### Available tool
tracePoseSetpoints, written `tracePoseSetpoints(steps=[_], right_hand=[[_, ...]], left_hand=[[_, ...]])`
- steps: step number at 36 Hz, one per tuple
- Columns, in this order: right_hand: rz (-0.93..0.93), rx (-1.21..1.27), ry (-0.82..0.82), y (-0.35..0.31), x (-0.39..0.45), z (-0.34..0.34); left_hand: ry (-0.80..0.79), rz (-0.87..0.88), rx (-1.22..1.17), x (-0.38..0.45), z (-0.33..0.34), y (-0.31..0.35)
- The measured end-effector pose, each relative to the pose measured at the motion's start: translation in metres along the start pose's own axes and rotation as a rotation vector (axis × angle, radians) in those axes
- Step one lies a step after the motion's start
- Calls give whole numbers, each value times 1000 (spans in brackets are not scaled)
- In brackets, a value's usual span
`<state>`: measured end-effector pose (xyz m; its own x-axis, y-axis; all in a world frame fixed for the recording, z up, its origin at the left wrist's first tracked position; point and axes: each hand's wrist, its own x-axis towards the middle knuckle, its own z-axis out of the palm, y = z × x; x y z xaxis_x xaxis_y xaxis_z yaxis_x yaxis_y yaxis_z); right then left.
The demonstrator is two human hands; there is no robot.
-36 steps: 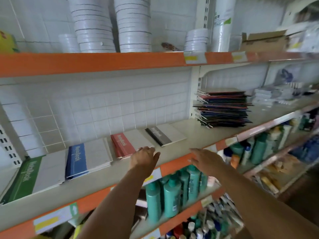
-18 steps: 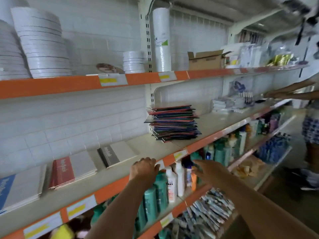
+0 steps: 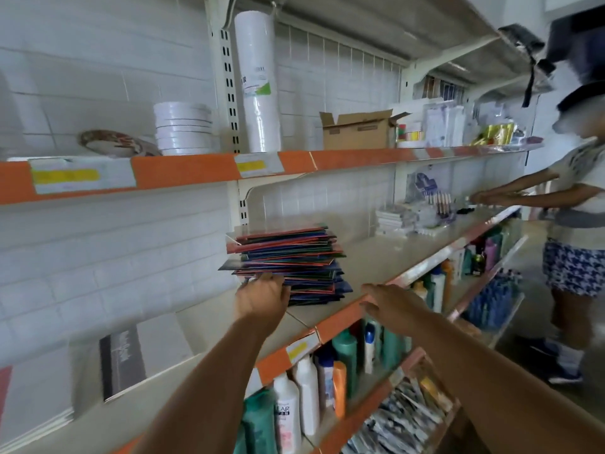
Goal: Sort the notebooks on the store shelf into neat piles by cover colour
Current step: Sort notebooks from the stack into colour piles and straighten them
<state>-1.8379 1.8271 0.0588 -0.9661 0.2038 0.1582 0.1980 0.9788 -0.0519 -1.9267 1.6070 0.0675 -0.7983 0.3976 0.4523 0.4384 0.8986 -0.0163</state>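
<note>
Left hand (image 3: pixel 262 298): fingers relaxed, touching the near lower edge of the mixed stack; whether it grips, cannot tell.
Right hand (image 3: pixel 391 304): spread flat, empty, over the shelf edge (image 3: pixel 337 322).
Mixed stack (image 3: pixel 288 263): just beyond both hands.
Black notebook (image 3: pixel 122 362): well left of the left hand.

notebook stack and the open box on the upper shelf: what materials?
Notebook stack: thin card covers, likely glossy or laminated, since the top cover shows glare and the edges are thin coloured layers. Box: plain brown cardboard, matte, flaps folded open.
</note>
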Motion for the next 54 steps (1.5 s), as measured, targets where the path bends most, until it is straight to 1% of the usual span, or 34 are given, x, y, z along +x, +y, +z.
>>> tracePoseSetpoints(steps=[6, 10, 14, 17, 21, 26, 32, 34, 38, 44, 47, 51, 54], right_hand=[[-7, 10, 49, 15, 57, -16], [-33, 34, 134, 21, 89, -15], [-87, 40, 181, 31, 120, -11], [-140, 55, 191, 38, 142, -15], [-226, 52, 200, 48, 170, -17], [-335, 86, 204, 59, 195, -19], [-459, 168, 236, 60, 218, -20], [-475, 234, 246, 57, 224, -19], [-496, 356, 216, 48, 233, -18], [-513, 330, 117, 41, 239, -19], [-520, 329, 85, 40, 241, -18], [-568, 309, 143, 39, 242, -18], [-567, 291, 181, 38, 238, -16]], left_hand=[[107, 36, -57, 59, -5, 11], [129, 71, -32, 88, -1, 23], [111, 70, 4, 116, 10, 35], [105, 28, 11, 134, 15, 46], [20, -45, 39, 147, 25, 59], [-50, -156, 39, 157, 33, 75], [-43, -281, 27, 157, 28, 88], [-44, -320, 30, 154, 22, 92], [-54, -405, 72, 148, 11, 98], [-9, -405, 139, 145, 9, 96], [-37, -398, 159, 146, 7, 94], [-119, -420, 239, 150, 5, 93], [-133, -452, 288, 153, 6, 93]])
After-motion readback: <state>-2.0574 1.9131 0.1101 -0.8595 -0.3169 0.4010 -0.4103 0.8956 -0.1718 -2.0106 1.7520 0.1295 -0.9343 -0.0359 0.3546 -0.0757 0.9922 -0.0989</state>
